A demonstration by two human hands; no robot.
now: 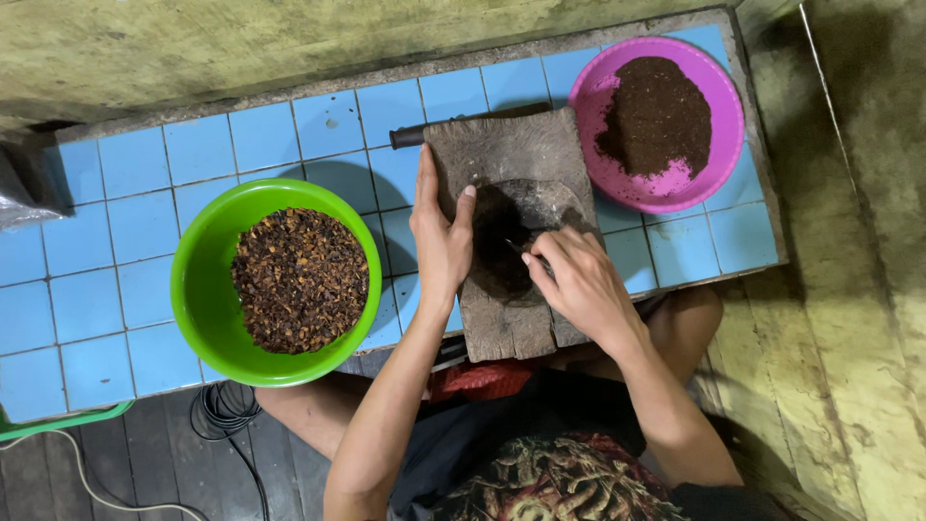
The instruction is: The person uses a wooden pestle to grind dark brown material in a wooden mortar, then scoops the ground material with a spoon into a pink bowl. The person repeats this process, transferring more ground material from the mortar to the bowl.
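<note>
Stone slab (511,183), grey and worn with a shallow dark hollow in its middle, lies on the blue tiled counter (125,222) at its near edge, a little right of centre, with its near end hanging over that edge.

At the far left end of the counter a bit of clear plastic bag (19,193) shows. Next comes a green bowl (198,280), heaped with coarse brown bits, standing at the near edge just left of the slab. A black cable (224,410) coils on the dark floorboards below it.

The left hand (439,241) lies flat on the slab's left side, fingers straight and pointing away, thumb on the stone beside the hollow; it grips nothing. A dark handle (410,137) sticks out from behind the slab's far left corner.

The right hand (579,280) is over the hollow, fingers pinched narrowly on a small dark thing (516,246); what it is cannot be told.

A pink bowl (719,96) with dark ground powder sits at the counter's far right corner, touching the slab's right side.
</note>
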